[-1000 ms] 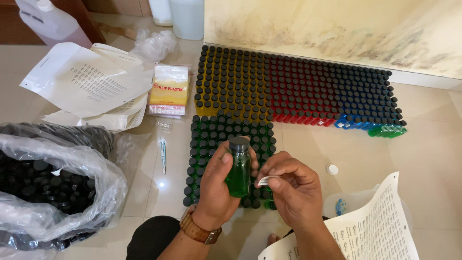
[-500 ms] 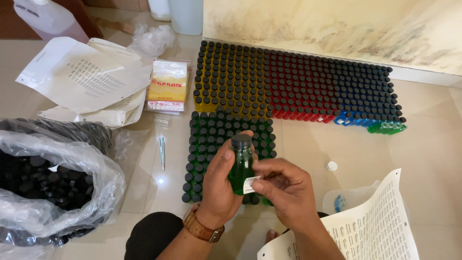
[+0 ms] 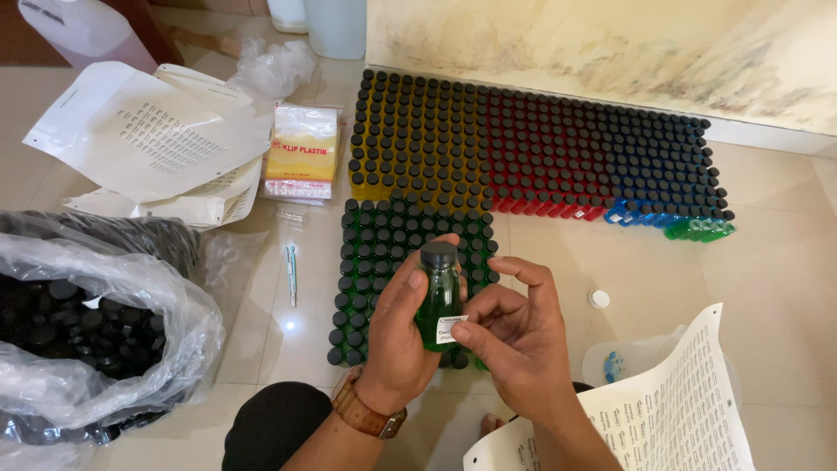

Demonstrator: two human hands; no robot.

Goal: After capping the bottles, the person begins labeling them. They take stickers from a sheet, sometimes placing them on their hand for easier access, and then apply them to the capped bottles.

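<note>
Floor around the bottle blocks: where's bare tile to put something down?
Bare tile lies right of the green bottle block, below the red bottle rows, holding only a small white cap. A narrower strip runs left of the green block, with a pen in it. Crowded: the bag of black caps at left and the label sheet at lower right.

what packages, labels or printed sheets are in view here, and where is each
Small white label: on the green bottle held by the left hand, pressed by the right hand.
Yellow and white packet: flat on the floor, left of the bottles.
White printed sheets: upper left.
White label sheet: lower right.
</note>
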